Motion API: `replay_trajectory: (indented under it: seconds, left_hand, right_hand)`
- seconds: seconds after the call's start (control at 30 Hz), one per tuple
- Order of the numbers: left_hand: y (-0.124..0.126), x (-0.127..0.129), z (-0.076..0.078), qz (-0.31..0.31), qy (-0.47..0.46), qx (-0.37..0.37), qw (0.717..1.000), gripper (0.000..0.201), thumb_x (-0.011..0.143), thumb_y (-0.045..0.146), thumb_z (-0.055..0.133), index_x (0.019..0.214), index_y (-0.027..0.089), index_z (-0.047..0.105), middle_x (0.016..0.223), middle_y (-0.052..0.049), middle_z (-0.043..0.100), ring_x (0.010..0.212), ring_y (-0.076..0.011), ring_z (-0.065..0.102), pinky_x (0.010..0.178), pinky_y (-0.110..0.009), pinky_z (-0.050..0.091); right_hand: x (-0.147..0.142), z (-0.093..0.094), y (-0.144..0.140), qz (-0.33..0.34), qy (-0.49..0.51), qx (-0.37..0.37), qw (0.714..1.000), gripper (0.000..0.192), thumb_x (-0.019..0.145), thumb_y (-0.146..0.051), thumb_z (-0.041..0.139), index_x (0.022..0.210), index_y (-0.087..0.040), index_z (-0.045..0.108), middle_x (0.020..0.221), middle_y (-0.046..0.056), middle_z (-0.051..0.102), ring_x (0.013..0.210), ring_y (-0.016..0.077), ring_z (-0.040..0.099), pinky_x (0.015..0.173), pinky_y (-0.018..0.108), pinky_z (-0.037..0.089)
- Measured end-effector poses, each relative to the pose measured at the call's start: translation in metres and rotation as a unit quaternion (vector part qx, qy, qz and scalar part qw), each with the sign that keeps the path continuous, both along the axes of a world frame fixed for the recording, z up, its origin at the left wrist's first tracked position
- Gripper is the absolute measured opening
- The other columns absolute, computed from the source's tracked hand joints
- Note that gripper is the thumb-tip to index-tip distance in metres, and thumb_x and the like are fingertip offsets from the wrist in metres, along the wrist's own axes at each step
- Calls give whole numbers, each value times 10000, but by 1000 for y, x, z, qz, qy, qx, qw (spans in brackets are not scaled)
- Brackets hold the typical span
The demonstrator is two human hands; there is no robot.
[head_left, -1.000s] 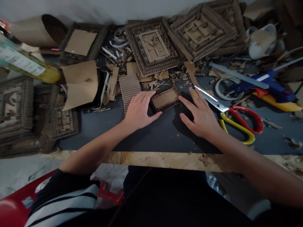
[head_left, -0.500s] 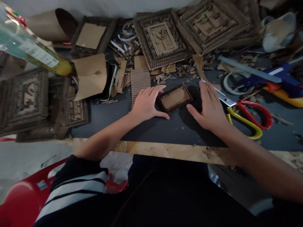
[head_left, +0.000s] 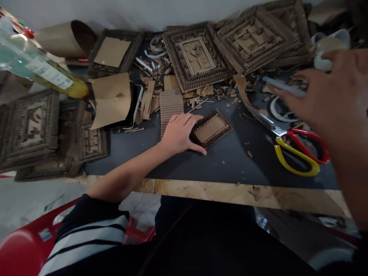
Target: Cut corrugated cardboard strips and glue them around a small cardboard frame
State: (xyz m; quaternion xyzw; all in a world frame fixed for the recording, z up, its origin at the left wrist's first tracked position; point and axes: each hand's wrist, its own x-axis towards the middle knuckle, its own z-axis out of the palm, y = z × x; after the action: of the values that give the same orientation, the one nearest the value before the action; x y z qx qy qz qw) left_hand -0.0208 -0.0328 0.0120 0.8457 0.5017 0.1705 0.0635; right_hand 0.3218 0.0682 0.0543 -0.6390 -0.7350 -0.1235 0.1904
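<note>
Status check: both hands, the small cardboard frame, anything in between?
Left hand open, resting on small cardboard frame. Right hand open, raised above scissors, empty. Scraps around.

Pale wall (head_left: 120, 11) behind, chipboard table edge (head_left: 230, 191), dark mat (head_left: 224, 168), red plastic chair (head_left: 17, 253), dim light

Craft workshop, cardboard frames (head_left: 197, 57), scissors (head_left: 290, 143), scraps

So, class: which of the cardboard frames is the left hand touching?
The small cardboard frame with a plain centre, lying on the dark mat; the left hand rests against its left edge.
</note>
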Motion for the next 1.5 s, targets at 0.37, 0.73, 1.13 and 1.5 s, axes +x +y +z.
replay_trajectory:
  seconds: [0.37,0.73,1.13,1.5]
  left_hand:
    - [-4,-4,2,-65,-83,79,991,914,876,892,426,1336,126,618,1267,-189,714,1227,-341,646,1031,-427,445]
    - [-5,-3,2,-62,-90,77,991,445,967,490,554,1276,181,638,1243,-143,703,1177,-319,640,992,-457,459]
    - [-2,-7,7,-153,-70,43,985,832,854,821,582,1344,149,610,1324,-184,692,1219,-333,656,1009,-450,492]
    - [2,-6,6,-184,-26,-21,982,840,844,793,648,1365,136,606,1349,-189,683,1281,-353,627,1068,-474,500]
  right_hand:
    - [-31,46,-16,275,55,-101,955,514,1016,-573,409,1040,-207,769,1086,55,804,1098,292,748,927,473,565]
    - [-99,11,-50,435,140,-3,890,229,998,-153,567,1086,-206,772,981,-23,818,821,143,773,725,227,577]
    - [-109,30,-47,294,403,-31,866,169,899,-433,766,912,-267,792,869,10,800,782,183,742,729,318,597]
    - [-100,30,-64,109,560,-554,607,249,917,-214,404,1048,-164,610,652,-37,570,377,73,384,357,226,283]
